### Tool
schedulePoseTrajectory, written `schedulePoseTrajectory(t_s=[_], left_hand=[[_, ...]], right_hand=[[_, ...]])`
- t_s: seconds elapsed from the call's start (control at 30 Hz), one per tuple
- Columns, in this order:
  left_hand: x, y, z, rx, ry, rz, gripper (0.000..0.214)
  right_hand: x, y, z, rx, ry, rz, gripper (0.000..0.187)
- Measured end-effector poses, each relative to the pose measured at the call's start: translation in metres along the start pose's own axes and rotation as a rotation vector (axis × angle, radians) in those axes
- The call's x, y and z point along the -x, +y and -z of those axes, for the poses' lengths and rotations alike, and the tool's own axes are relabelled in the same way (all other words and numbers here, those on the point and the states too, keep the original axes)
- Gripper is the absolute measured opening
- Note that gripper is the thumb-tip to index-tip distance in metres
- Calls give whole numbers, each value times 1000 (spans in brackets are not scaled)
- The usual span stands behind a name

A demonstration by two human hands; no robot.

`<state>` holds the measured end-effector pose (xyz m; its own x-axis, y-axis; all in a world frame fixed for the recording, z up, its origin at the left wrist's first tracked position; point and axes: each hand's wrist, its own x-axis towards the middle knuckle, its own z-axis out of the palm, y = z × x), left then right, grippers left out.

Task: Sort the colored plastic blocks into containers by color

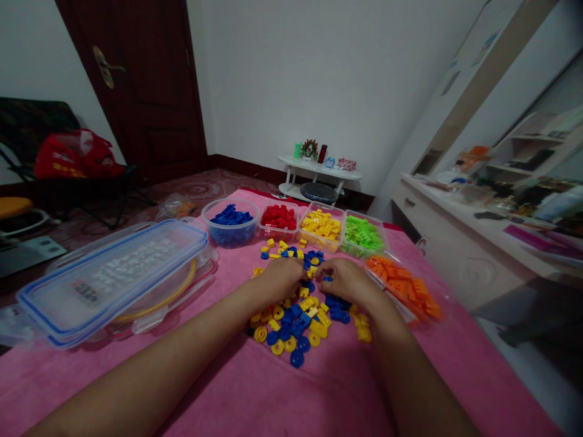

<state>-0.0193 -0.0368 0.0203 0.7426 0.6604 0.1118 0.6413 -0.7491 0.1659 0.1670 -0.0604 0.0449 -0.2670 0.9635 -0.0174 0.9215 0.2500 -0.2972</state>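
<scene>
A loose pile of yellow and blue plastic building blocks point(298, 321), with several round wheel-like pieces among them, lies on the pink cloth. My left hand point(285, 278) reaches into the upper part of the pile, its fingers curled and pressed together; whatever they hold is hidden. Opposite it, with a small gap between the two, my right hand point(345, 280) has its fingers bent around a small blue building block point(328, 278). More blue blocks point(337, 308) lie just under the right hand, and yellow ones point(363, 328) sit beside the right wrist.
Behind the pile stand clear containers of blue blocks point(232, 221), red blocks point(279, 217), yellow blocks point(321, 224) and green blocks point(362, 233). A container of orange blocks point(403, 285) is at the right. Stacked clear lids point(118, 279) lie at the left on the pink cloth point(328, 394).
</scene>
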Motion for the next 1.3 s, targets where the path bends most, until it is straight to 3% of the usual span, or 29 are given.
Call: schedulePoseTrajectory(t_s=[0.13,0.23,0.33,0.43,0.5,0.57,0.63,0.73,0.8,0.87,0.97,1.07,1.17,1.3], left_hand=[[-1,4,-4,-98,31,77,27],[1,4,-2,-79,26,87,24],[2,3,-1,-5,25,122,20],[1,0,-2,169,113,205,12],[-2,-1,-2,426,231,271,11],[-5,-1,0,832,332,366,14],[-7,0,4,1329,331,476,16],[-7,1,10,1980,108,576,20],[-5,-1,10,2218,-57,586,29],[-4,-3,9,2321,-157,597,33],[-2,-9,10,2326,-165,625,23],[-5,-21,25,2218,-51,612,18],[-15,-44,51,1961,184,604,18],[-28,-95,80,1226,612,675,16]], right_hand=[[-4,-13,-16,60,1,-27,25],[-6,-18,-25,132,39,-62,19],[-4,-18,-21,131,14,-76,12],[-2,-14,-7,79,55,-84,7],[-1,-15,3,-16,165,-69,4],[-1,-20,11,-142,306,-41,5],[-1,-28,13,-248,420,4,8],[-1,-40,11,-333,475,101,12],[0,-45,9,-357,486,150,17],[0,-45,10,-387,497,152,18],[1,-38,14,-429,526,125,16],[1,-31,18,-403,576,133,11],[0,-28,17,-373,567,117,10],[-4,-26,10,-359,499,82,10]])
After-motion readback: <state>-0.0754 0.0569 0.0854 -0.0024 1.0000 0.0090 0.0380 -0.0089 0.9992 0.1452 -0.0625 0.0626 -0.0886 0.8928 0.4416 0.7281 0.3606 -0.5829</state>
